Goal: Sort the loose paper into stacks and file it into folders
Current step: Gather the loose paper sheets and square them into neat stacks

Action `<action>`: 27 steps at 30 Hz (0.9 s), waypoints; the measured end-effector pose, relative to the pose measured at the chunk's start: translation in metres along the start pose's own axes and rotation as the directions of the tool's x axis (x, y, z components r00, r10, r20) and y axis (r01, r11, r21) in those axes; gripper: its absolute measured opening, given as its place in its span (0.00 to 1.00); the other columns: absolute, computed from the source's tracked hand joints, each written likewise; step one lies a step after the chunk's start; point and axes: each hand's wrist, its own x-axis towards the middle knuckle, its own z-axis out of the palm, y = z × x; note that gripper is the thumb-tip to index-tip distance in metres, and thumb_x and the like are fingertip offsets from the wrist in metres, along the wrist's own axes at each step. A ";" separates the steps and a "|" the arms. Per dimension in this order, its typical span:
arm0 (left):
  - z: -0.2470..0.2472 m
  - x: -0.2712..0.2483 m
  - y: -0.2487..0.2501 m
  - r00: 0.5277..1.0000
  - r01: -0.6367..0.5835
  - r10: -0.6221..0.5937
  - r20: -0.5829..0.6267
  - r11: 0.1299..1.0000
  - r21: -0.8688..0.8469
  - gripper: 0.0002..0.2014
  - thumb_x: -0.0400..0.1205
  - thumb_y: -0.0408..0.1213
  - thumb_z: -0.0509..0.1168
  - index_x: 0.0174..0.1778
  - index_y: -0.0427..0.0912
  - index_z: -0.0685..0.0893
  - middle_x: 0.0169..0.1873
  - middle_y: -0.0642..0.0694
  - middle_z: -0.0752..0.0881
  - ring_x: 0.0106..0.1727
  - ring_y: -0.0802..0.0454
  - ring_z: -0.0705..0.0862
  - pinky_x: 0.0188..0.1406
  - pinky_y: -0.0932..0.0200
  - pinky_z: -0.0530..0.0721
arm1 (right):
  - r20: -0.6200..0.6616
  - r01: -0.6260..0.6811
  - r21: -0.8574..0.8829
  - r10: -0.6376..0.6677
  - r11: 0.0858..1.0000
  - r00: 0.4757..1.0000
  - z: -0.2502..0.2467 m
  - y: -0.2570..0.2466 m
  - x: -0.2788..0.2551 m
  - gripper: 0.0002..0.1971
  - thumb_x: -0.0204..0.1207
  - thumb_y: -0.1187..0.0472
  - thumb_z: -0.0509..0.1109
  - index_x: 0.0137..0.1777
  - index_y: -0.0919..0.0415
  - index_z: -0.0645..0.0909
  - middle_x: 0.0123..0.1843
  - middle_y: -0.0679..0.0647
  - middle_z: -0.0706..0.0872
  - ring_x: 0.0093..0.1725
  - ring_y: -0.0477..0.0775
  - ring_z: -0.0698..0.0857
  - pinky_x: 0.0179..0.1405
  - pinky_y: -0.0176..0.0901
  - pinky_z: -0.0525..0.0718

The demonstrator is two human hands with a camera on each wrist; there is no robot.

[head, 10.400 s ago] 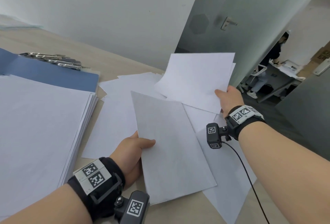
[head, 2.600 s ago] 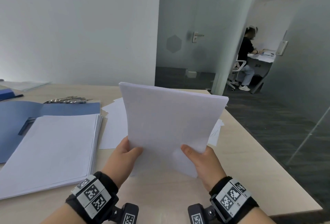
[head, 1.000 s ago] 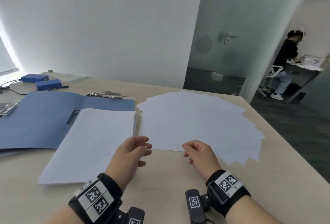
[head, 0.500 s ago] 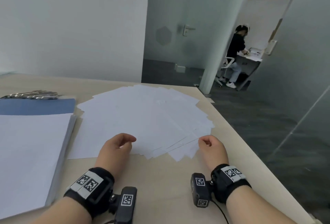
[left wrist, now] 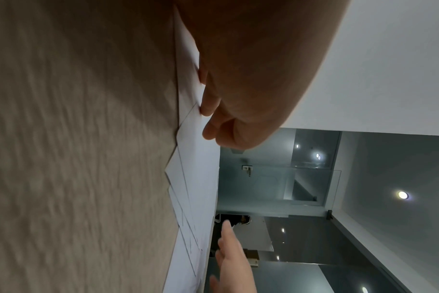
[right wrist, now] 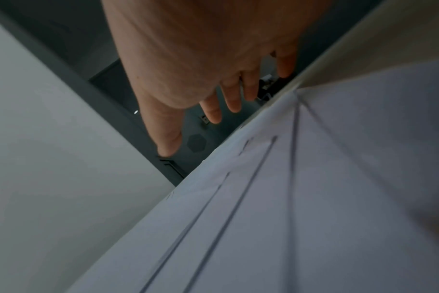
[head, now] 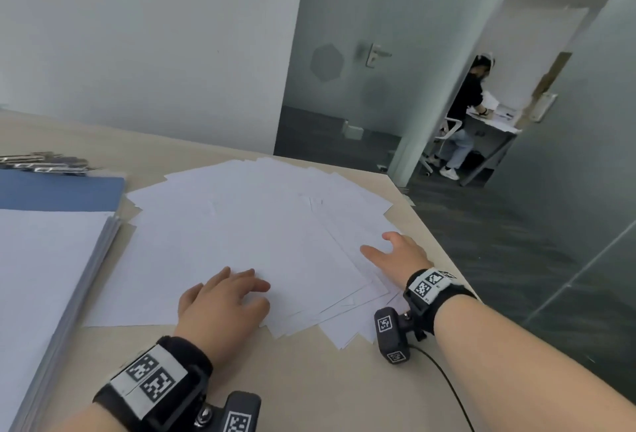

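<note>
A loose fan of white sheets (head: 261, 225) lies spread on the wooden table (head: 309, 380). My left hand (head: 237, 290) rests flat on the fan's near edge, fingers relaxed and holding nothing. In the left wrist view its fingertips (left wrist: 209, 111) touch a sheet's (left wrist: 193, 178) corner. My right hand (head: 382, 245) is spread over the fan's right edge, fingers straight. In the right wrist view its fingers (right wrist: 226, 99) hang just above the overlapping sheets (right wrist: 313, 198). A squared stack of paper (head: 44, 276) lies on an open blue folder (head: 58, 194) at the left.
Several metal clips (head: 44, 161) lie behind the folder at far left. The table's right edge (head: 444, 252) runs close beside my right hand, with dark floor beyond. A person sits at a desk (head: 495, 125) in the far room behind glass walls.
Both hands have moved forward from the bare table onto the fanned sheets and uncurled their fingers. The right hand has slid up along the fan's right side.
</note>
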 end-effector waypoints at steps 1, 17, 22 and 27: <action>0.000 0.000 0.000 1.000 -0.002 0.002 0.000 1.000 -0.006 0.14 0.83 0.47 0.59 0.59 0.70 0.82 0.78 0.72 0.70 0.85 0.68 0.52 0.84 0.54 0.40 | 0.035 0.015 -0.014 -0.014 1.000 0.999 0.000 -0.005 0.010 0.47 0.66 0.22 0.64 0.83 0.44 0.65 0.86 0.48 0.65 0.83 0.59 0.67 0.80 0.62 0.69; 0.000 -0.001 0.002 1.000 0.007 -0.007 0.022 1.000 -0.026 0.11 0.81 0.50 0.59 0.53 0.68 0.84 0.77 0.74 0.70 0.86 0.69 0.49 0.85 0.54 0.40 | 0.177 0.044 -0.304 0.011 0.952 0.984 0.003 -0.036 0.049 0.63 0.52 0.12 0.62 0.87 0.40 0.53 0.86 0.58 0.61 0.81 0.67 0.70 0.78 0.61 0.72; 0.000 -0.001 0.001 1.000 0.006 -0.005 0.029 0.999 -0.033 0.10 0.81 0.50 0.59 0.51 0.67 0.84 0.77 0.74 0.71 0.86 0.69 0.49 0.85 0.54 0.39 | 0.172 0.047 -0.365 0.018 0.930 0.985 0.002 -0.043 0.053 0.55 0.60 0.15 0.64 0.84 0.44 0.64 0.83 0.58 0.67 0.78 0.66 0.74 0.78 0.58 0.73; 0.000 -0.001 0.002 0.999 0.010 -0.009 0.032 0.999 -0.031 0.09 0.81 0.50 0.59 0.50 0.65 0.84 0.77 0.74 0.71 0.86 0.70 0.48 0.85 0.54 0.38 | 0.205 0.043 -0.353 0.032 0.935 0.978 0.004 -0.055 0.062 0.58 0.57 0.16 0.69 0.85 0.45 0.61 0.84 0.58 0.65 0.79 0.65 0.72 0.78 0.59 0.72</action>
